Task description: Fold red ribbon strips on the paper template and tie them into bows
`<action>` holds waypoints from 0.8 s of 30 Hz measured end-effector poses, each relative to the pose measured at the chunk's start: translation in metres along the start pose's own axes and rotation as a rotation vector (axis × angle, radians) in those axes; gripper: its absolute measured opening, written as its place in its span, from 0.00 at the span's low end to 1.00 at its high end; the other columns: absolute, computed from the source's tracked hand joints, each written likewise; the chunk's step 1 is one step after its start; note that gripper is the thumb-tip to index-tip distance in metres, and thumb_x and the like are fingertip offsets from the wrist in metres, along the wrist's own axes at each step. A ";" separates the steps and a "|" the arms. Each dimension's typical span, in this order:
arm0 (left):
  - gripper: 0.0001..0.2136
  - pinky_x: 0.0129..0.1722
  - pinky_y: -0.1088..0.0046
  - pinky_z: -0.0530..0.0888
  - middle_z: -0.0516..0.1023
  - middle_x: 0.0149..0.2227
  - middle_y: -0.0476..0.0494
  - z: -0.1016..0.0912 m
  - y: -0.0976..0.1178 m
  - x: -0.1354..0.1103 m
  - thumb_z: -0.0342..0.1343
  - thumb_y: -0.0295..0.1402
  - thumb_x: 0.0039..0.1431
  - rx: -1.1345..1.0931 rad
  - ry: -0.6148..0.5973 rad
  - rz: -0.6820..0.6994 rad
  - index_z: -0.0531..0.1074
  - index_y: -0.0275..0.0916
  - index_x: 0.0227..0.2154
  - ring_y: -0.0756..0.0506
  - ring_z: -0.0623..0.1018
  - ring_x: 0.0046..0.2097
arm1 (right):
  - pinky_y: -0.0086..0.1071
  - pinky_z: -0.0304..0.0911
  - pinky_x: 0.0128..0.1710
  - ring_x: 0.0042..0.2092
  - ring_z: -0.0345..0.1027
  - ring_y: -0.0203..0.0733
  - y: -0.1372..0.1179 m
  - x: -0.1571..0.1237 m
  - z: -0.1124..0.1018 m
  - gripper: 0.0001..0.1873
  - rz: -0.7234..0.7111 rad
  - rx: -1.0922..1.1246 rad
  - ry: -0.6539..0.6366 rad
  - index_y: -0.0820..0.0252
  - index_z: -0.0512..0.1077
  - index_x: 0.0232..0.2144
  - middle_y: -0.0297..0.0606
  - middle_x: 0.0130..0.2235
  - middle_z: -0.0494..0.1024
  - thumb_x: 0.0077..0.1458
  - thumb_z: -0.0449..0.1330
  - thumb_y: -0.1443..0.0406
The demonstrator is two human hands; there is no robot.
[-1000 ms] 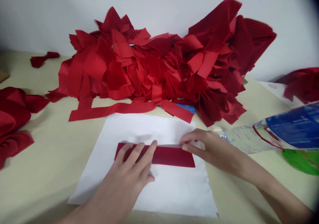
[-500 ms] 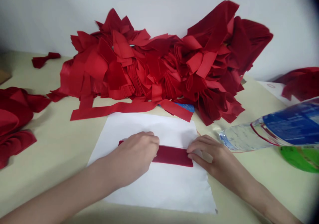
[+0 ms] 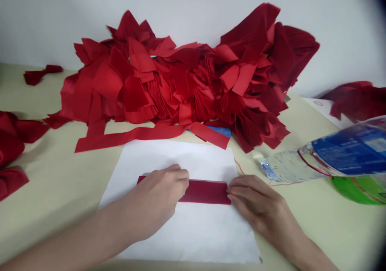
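A dark red strip of velvet-like ribbon (image 3: 206, 192) lies flat and crosswise on a white sheet of paper (image 3: 183, 239). My left hand (image 3: 161, 200) is closed over the strip's left half, with curled fingers pressed on it. Its fingertips are hidden, and only a small corner of the strip shows beyond the hand. At the strip's right end, my right hand (image 3: 265, 202) pinches the short edge between thumb and fingers.
A large heap of red ribbon pieces (image 3: 181, 78) is piled behind the paper, against the wall. More red pieces (image 3: 12, 142) lie at the left. A bottle with a blue label (image 3: 346, 150) lies at the right beside a green round object (image 3: 358, 188).
My right hand has moved down slightly, from the strip's upper right corner to its end edge. My left hand stays on the strip. The whole view has shifted a little.
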State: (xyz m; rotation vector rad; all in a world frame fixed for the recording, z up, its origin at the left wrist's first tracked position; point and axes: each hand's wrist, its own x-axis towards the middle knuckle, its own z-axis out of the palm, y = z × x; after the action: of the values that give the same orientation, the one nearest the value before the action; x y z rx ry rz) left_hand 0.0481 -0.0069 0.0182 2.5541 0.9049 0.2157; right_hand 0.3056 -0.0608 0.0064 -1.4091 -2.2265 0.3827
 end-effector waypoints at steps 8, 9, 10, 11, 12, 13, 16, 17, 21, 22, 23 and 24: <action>0.13 0.39 0.71 0.70 0.73 0.32 0.46 0.003 -0.003 -0.002 0.42 0.23 0.62 -0.029 -0.003 -0.020 0.71 0.38 0.28 0.47 0.73 0.37 | 0.37 0.69 0.42 0.43 0.69 0.42 0.004 -0.011 0.005 0.09 -0.070 -0.078 0.060 0.58 0.74 0.38 0.41 0.41 0.73 0.54 0.58 0.72; 0.13 0.39 0.71 0.71 0.73 0.32 0.46 0.003 -0.003 -0.002 0.42 0.23 0.62 -0.046 0.000 -0.031 0.71 0.38 0.28 0.47 0.73 0.37 | 0.37 0.69 0.42 0.42 0.69 0.42 0.004 -0.011 0.005 0.09 -0.066 -0.077 0.059 0.58 0.74 0.38 0.41 0.41 0.73 0.54 0.58 0.72; 0.13 0.39 0.71 0.71 0.73 0.32 0.46 0.002 -0.002 -0.001 0.42 0.24 0.62 -0.068 0.004 -0.046 0.71 0.38 0.29 0.47 0.73 0.37 | 0.37 0.69 0.42 0.42 0.69 0.42 0.004 -0.010 0.004 0.09 -0.064 -0.072 0.057 0.58 0.74 0.38 0.41 0.40 0.73 0.54 0.58 0.72; 0.13 0.39 0.71 0.71 0.73 0.32 0.46 0.002 -0.002 -0.001 0.41 0.24 0.62 -0.091 0.009 -0.060 0.71 0.39 0.29 0.47 0.73 0.37 | 0.38 0.68 0.42 0.43 0.69 0.43 0.003 -0.009 0.003 0.09 -0.063 -0.062 0.057 0.58 0.74 0.37 0.41 0.40 0.73 0.54 0.58 0.72; 0.13 0.39 0.71 0.71 0.73 0.33 0.46 0.001 -0.002 0.000 0.42 0.24 0.62 -0.113 0.011 -0.070 0.70 0.39 0.30 0.47 0.73 0.37 | 0.38 0.68 0.43 0.44 0.68 0.44 0.002 -0.006 0.002 0.09 -0.060 -0.048 0.066 0.58 0.74 0.37 0.41 0.40 0.74 0.53 0.58 0.72; 0.12 0.39 0.71 0.71 0.73 0.33 0.46 0.000 -0.002 0.001 0.42 0.24 0.62 -0.132 0.012 -0.081 0.70 0.39 0.30 0.47 0.73 0.37 | 0.39 0.68 0.43 0.45 0.67 0.44 -0.001 -0.003 0.001 0.09 -0.056 -0.031 0.083 0.58 0.74 0.36 0.41 0.40 0.74 0.53 0.59 0.72; 0.09 0.37 0.71 0.70 0.72 0.34 0.48 -0.002 -0.004 0.003 0.45 0.24 0.60 -0.187 0.011 -0.130 0.68 0.39 0.28 0.49 0.73 0.34 | 0.39 0.66 0.45 0.45 0.66 0.44 -0.016 0.013 0.001 0.08 -0.063 0.036 0.125 0.57 0.73 0.35 0.39 0.37 0.74 0.53 0.59 0.72; 0.08 0.36 0.72 0.69 0.71 0.34 0.49 -0.003 -0.005 0.003 0.47 0.23 0.58 -0.209 0.012 -0.150 0.67 0.39 0.27 0.49 0.72 0.34 | 0.39 0.66 0.44 0.44 0.66 0.43 -0.023 0.019 0.002 0.07 -0.081 0.061 0.107 0.57 0.73 0.34 0.38 0.36 0.75 0.53 0.58 0.72; 0.07 0.31 0.74 0.66 0.68 0.32 0.52 -0.002 -0.012 0.008 0.49 0.21 0.54 -0.303 0.029 -0.177 0.65 0.40 0.26 0.50 0.70 0.33 | 0.35 0.66 0.38 0.37 0.65 0.41 -0.050 0.040 0.017 0.06 -0.243 0.070 -0.081 0.59 0.73 0.32 0.37 0.31 0.75 0.57 0.55 0.70; 0.07 0.31 0.74 0.66 0.68 0.32 0.52 -0.002 -0.013 0.009 0.49 0.21 0.54 -0.318 0.030 -0.169 0.66 0.40 0.28 0.50 0.70 0.32 | 0.35 0.65 0.37 0.36 0.65 0.41 -0.053 0.042 0.022 0.07 -0.272 0.043 -0.106 0.60 0.73 0.31 0.37 0.31 0.75 0.57 0.55 0.70; 0.07 0.30 0.74 0.66 0.67 0.32 0.52 -0.001 -0.014 0.009 0.49 0.21 0.53 -0.327 0.030 -0.162 0.66 0.40 0.28 0.50 0.69 0.32 | 0.36 0.64 0.36 0.36 0.64 0.41 -0.055 0.044 0.027 0.07 -0.296 0.016 -0.118 0.61 0.73 0.31 0.38 0.31 0.74 0.57 0.54 0.70; 0.07 0.30 0.74 0.66 0.67 0.31 0.52 -0.001 -0.015 0.010 0.49 0.21 0.53 -0.327 0.027 -0.158 0.66 0.40 0.28 0.50 0.69 0.31 | 0.36 0.64 0.36 0.36 0.64 0.41 -0.056 0.045 0.032 0.08 -0.312 -0.005 -0.123 0.61 0.73 0.31 0.38 0.31 0.74 0.57 0.54 0.70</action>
State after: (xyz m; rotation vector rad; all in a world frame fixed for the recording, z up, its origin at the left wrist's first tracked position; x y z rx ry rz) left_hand 0.0468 0.0103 0.0126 2.1745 0.9870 0.3223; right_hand 0.2294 -0.0441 0.0165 -1.0390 -2.4974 0.3636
